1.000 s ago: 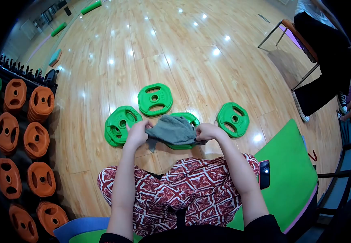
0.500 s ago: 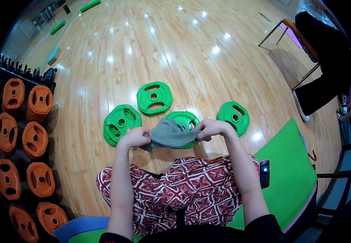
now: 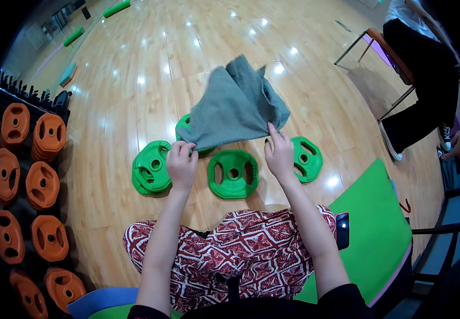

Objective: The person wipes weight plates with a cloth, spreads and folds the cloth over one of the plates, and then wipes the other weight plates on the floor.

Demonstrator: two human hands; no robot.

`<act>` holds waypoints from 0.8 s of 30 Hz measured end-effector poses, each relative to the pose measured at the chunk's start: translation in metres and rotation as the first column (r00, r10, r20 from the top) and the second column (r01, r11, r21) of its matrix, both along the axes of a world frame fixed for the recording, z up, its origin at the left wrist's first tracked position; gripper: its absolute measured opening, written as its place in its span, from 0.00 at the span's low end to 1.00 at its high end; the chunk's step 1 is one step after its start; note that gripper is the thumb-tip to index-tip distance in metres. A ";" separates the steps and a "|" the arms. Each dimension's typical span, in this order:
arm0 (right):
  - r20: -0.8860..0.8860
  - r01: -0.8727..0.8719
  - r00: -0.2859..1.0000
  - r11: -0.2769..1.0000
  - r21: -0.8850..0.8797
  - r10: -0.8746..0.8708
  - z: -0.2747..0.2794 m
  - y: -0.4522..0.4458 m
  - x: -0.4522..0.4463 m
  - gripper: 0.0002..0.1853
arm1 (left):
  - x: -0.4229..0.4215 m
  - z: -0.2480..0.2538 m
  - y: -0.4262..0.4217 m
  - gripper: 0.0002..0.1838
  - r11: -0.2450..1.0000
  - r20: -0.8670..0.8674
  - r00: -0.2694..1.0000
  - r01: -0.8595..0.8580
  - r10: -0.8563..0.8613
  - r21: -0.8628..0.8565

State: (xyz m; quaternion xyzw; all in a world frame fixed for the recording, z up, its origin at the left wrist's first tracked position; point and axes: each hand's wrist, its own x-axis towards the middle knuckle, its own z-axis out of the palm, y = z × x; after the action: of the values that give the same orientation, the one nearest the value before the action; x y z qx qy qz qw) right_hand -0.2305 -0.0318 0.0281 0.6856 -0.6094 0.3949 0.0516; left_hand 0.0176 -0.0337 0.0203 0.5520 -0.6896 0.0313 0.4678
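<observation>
A grey-green cloth [image 3: 235,109] is spread in the air, its far part raised and folded over at the right. My left hand [image 3: 182,162] pinches its near left corner, and my right hand [image 3: 279,151] pinches its near right edge. Below the cloth, a green weight plate [image 3: 233,174] lies flat on the floor, fully visible. Green plates at the left [image 3: 152,167] lie beside my left hand. Another green plate [image 3: 307,159] is just right of my right hand. The cloth hides most of a further green plate [image 3: 183,123] behind it.
Orange plates [image 3: 42,184] fill a rack at the left. A phone [image 3: 342,231] lies on a green mat [image 3: 370,223] at the right. Someone in black trousers [image 3: 426,80] sits on a chair [image 3: 394,53] at the upper right. Green rollers [image 3: 116,8] lie far off.
The bunched cloth has opened out and swung up and forward, uncovering the middle green plate and covering most of the one behind. Both hands have turned, fingers pointing forward.
</observation>
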 end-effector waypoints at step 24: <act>-0.300 0.052 0.918 0.672 0.739 0.259 -0.113 0.003 0.045 0.30 | -0.059 -0.112 0.000 0.24 0.776 0.378 0.827 0.107 -0.416 0.621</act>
State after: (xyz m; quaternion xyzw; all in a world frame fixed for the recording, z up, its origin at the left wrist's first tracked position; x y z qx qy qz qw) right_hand -0.1856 -0.0283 -0.0849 0.7451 -0.6531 -0.0216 -0.1336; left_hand -0.0416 -0.0336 -0.0916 0.5342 -0.8344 -0.1057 0.0853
